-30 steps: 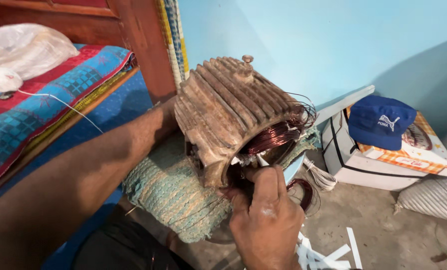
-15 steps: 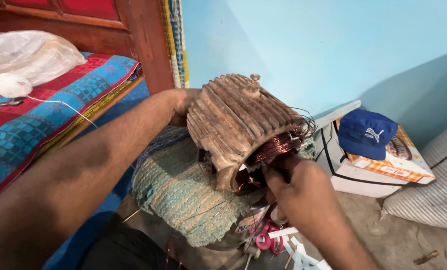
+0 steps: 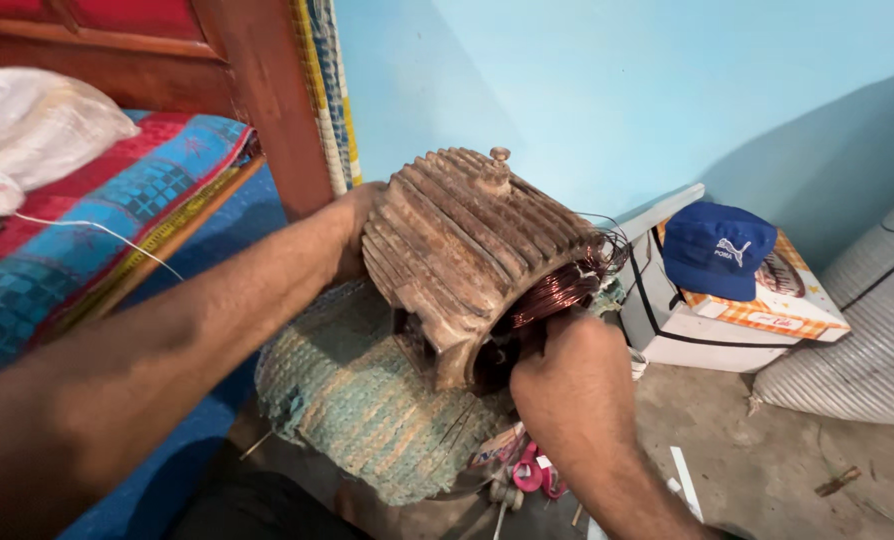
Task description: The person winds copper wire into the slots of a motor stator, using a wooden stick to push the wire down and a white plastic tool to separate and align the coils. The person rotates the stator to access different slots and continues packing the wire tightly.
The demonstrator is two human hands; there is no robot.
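Left hand point(image 3: 352, 235) clasps ribbed motor stator point(image 3: 467, 250) tilted on woven cushion point(image 3: 357, 400); right hand point(image 3: 567, 375) pinches, seemingly, copper winding point(image 3: 552, 290) at its mouth. Winding work underway; next needs steady housing.

Close head view, angled downward

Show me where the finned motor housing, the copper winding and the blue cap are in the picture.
finned motor housing point(image 3: 467, 225): head view, on its ribbed upper side.
copper winding point(image 3: 555, 290): head view, on the coils at the open end.
blue cap point(image 3: 715, 245): head view, on the crown.
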